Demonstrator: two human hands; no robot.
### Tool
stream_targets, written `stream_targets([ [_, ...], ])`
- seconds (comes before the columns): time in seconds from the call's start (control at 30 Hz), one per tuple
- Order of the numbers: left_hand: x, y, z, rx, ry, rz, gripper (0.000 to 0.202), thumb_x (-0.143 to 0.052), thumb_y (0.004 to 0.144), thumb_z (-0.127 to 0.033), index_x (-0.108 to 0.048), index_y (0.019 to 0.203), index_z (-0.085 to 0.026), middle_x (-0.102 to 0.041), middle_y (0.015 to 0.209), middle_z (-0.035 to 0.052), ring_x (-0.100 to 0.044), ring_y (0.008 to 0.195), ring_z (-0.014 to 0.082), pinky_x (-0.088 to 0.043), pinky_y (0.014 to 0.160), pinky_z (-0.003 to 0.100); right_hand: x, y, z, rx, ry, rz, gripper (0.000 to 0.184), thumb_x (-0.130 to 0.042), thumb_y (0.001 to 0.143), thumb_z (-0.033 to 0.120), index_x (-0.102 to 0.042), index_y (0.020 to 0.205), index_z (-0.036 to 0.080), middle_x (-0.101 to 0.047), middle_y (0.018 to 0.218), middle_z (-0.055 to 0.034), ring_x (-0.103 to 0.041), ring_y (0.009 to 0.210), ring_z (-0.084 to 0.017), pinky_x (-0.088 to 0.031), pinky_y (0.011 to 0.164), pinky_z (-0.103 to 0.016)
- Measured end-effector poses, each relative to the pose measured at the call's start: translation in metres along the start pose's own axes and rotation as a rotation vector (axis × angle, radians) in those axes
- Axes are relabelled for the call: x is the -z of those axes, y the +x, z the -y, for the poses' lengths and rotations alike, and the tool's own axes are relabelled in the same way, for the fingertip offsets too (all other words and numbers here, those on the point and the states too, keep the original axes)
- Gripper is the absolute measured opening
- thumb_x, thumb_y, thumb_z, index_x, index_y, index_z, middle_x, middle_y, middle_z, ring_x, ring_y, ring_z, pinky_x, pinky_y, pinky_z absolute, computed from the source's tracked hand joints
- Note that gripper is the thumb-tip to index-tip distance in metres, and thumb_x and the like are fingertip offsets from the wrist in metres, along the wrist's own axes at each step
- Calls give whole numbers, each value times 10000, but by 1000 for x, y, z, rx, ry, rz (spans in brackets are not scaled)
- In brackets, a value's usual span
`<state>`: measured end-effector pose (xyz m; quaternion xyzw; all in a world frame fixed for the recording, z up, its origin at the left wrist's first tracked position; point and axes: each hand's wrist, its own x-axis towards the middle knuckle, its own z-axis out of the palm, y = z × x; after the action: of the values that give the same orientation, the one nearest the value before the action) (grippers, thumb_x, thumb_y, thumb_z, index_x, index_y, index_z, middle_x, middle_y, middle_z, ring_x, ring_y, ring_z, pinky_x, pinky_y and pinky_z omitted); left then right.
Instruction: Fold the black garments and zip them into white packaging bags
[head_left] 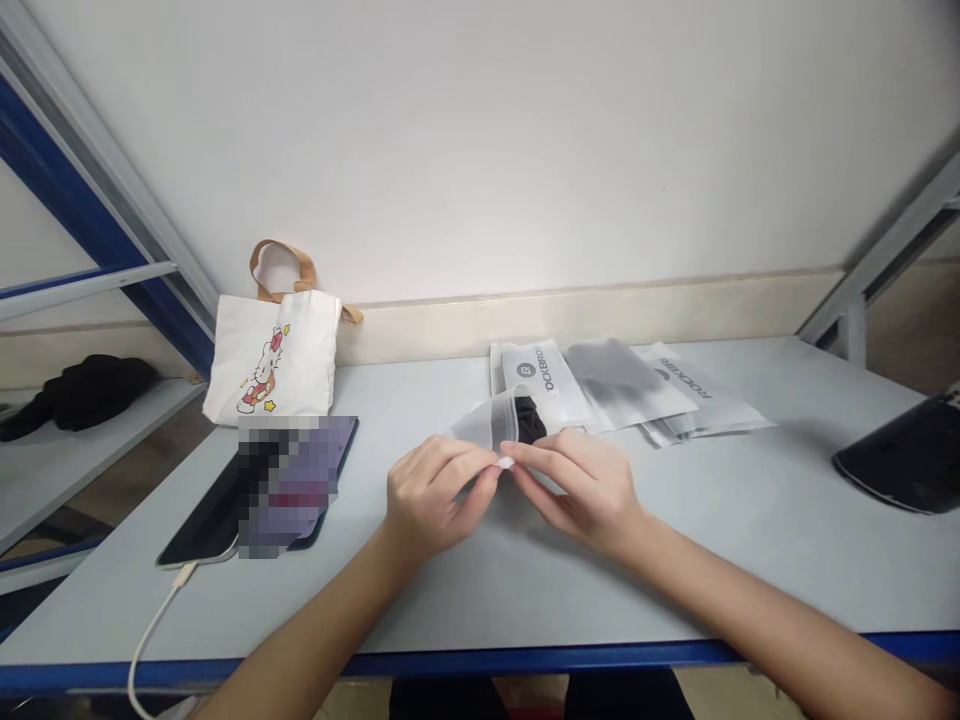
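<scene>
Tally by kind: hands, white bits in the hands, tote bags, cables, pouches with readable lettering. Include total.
Hands: 2 (left hand, right hand)
White bit: 1
Tote bag: 1
Cable: 1
Lettered pouches: 2 (left pouch, right pouch)
Total: 7
Other pouches overlap; their count is unclear.

Your left hand (435, 495) and right hand (589, 485) hide the near part of the pouch (480, 425), the white bit (505, 463) pinched between them is too small to identify, and you cannot tell whether the black thing (529, 420) lies inside or behind. Mosaic blurs part of the phone (201, 515). The cable (154, 625) runs off the bottom edge, the right edge cuts your view of the dark item (907, 455), the left edge the black cloth (97, 388).
</scene>
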<state>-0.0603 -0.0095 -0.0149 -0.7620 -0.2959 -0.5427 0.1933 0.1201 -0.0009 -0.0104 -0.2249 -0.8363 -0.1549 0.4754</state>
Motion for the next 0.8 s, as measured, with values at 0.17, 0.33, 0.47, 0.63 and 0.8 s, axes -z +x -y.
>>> stream_targets([
  [0.17, 1, -1, 0, -73, 24, 37, 125, -559, 779, -101, -569, 856, -198, -640, 710, -8, -548, 588, 98, -450, 541, 211, 5, 3, -1, 31, 36, 24, 259, -579, 831, 163, -576, 1087, 198, -618, 766, -16, -557, 647, -114, -446, 538, -235],
  [0.33, 1, 0, 2, -134, 66, 32, 125, -551, 772, -73, -566, 839, -178, -639, 683, -2, -556, 585, 106, -452, 530, 219, 3, 5, 2, 52, 20, -2, 187, -587, 826, 123, -583, 1011, 151, -621, 786, -30, -549, 670, -108, -424, 539, -220],
  [0.47, 4, 0, 0, -253, 81, -30, 143, -547, 749, -55, -582, 847, -153, -634, 658, 11, -580, 590, 124, -480, 530, 234, 4, -1, -2, 137, -61, 22, 191, -559, 829, 112, -571, 1015, 152, -613, 788, -41, -508, 656, -119, -399, 541, -244],
  [0.63, 9, 2, -2, -343, 77, -85, 141, -530, 739, -38, -592, 820, -136, -621, 629, 16, -591, 581, 125, -511, 522, 230, 4, -7, -18, 193, -159, 19, 257, -509, 818, 70, -557, 1039, 191, -610, 796, -33, -485, 649, -118, -393, 558, -249],
  [0.8, 9, 3, 0, -342, 79, -119, 137, -516, 743, -37, -585, 784, -148, -612, 632, 12, -577, 573, 111, -516, 512, 217, 7, -3, -32, 244, -253, 27, 264, -501, 801, 41, -562, 1004, 198, -617, 806, -37, -481, 627, -119, -375, 531, -247],
])
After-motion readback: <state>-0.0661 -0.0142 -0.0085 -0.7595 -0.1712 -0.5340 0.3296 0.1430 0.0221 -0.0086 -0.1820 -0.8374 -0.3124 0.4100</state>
